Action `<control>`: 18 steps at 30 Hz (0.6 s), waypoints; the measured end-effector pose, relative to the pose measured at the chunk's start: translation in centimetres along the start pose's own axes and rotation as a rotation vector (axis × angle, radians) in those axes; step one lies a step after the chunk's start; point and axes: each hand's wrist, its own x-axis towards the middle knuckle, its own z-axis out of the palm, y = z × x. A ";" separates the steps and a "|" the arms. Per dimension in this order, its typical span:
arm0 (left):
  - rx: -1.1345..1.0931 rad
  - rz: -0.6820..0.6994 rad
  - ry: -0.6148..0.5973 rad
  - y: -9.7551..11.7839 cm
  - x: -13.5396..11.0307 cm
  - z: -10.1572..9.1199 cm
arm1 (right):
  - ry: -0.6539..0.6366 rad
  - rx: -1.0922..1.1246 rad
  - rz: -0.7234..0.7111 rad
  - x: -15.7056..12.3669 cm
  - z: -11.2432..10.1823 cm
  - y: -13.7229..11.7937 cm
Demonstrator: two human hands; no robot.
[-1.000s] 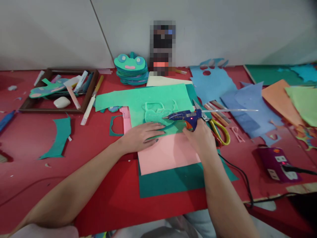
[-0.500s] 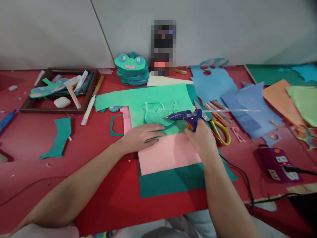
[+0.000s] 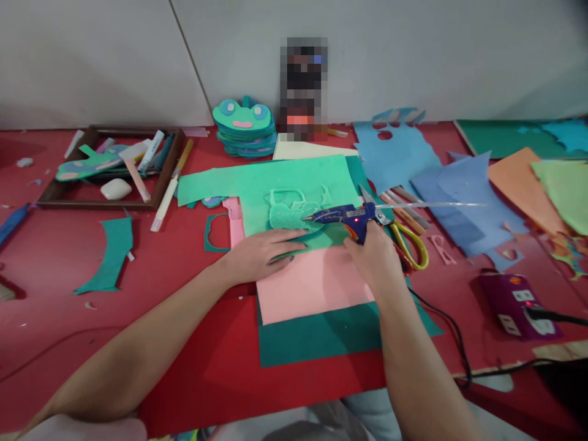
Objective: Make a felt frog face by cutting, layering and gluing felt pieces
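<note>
right hand (image 3: 374, 254) gripped a glue gun (image 3: 335, 214), label (image 3: 355, 214) was too small to read, green cutout (image 3: 285, 216) lay left of that grip, beneath the nozzle (image 3: 309, 218), left hand (image 3: 255, 254) rested beside the cutout, fingers (image 3: 285, 235) extended

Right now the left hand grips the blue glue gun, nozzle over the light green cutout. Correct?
Wrong hand: the head view shows the right hand gripping the blue glue gun. The rest holds: its nozzle is over the light green cutout.
</note>
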 end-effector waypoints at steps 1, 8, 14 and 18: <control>0.002 -0.004 -0.002 0.0 0.0 0.0 | 0.000 0.004 0.000 0.0 0.0 0.0; -0.008 -0.012 -0.020 -0.1 0.0 0.3 | 0.043 0.022 -0.050 -0.1 0.3 0.2; 0.000 -0.003 -0.011 -0.1 0.0 0.1 | 0.022 -0.004 -0.042 -0.2 0.2 0.1; -0.014 -0.011 -0.019 -0.2 -0.1 0.2 | 0.025 -0.003 -0.055 -0.3 0.1 0.0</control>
